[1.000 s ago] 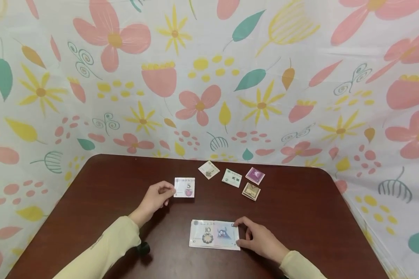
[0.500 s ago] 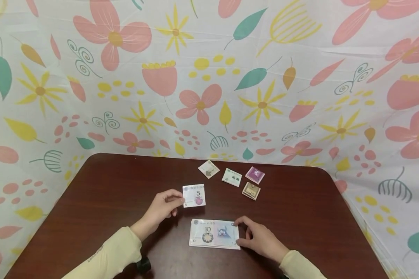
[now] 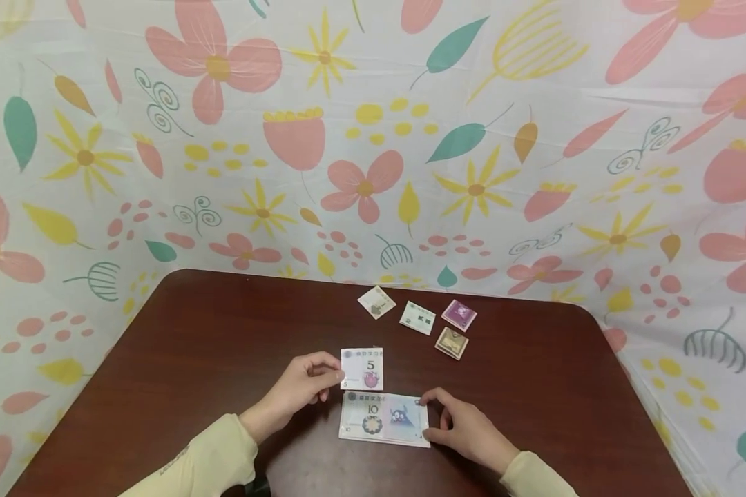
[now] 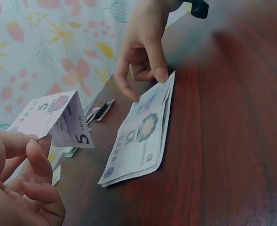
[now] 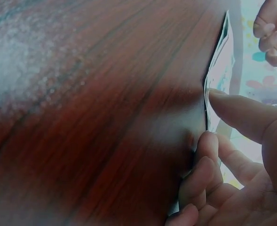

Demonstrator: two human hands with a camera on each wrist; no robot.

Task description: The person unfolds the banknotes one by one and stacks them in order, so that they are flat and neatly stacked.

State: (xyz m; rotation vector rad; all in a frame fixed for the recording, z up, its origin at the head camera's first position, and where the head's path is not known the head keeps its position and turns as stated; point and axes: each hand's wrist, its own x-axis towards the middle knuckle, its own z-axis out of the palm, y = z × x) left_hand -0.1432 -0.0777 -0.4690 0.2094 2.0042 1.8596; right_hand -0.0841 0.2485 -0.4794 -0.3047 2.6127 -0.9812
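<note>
My left hand (image 3: 301,379) pinches a folded 5-yuan paper note (image 3: 360,366) by its left edge. In the left wrist view the folded note (image 4: 39,115) is held up off the table, its two halves parted like a tent. Just nearer to me on the table lies a thin stack of 10-yuan notes (image 3: 379,420). My right hand (image 3: 466,424) holds that stack at its right end, with the thumb on the near corner and the index finger at the far one. The stack's layered edge (image 5: 223,66) shows in the right wrist view.
Toward the back of the dark wood table (image 3: 224,317) lie a pale folded note (image 3: 376,302), a green folded 2 note (image 3: 418,317), a purple folded note (image 3: 458,315) and a brown one (image 3: 452,343). A flower-print cloth (image 3: 373,103) hangs behind the table.
My left hand has brought the folded 5-yuan note rightward and nearer, to just behind the 10-yuan stack. The right hand and the stack stay in place; the head view has shifted slightly.
</note>
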